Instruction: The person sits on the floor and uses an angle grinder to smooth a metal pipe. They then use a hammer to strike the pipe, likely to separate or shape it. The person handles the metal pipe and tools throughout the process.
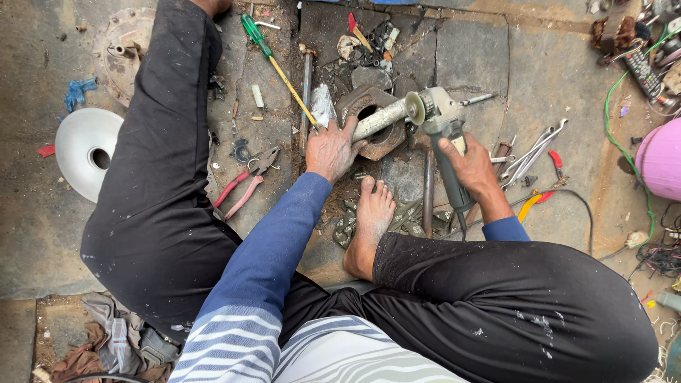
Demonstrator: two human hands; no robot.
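Two hands, left hand (332, 149) gripping pipe (379, 119), right hand (469, 164) holding grinder (441, 120)

Pliers (245, 181) and a screwdriver (278, 65) crowd the floor (468, 57) left of the left hand (332, 150); wrenches (533, 152) lie just right of the right hand (469, 164); bare slab beyond.

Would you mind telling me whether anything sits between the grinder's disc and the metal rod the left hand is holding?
Nothing visible does. The left hand grips the metal rod, whose end meets the grinder's disc directly. The right hand holds the angle grinder by its body.
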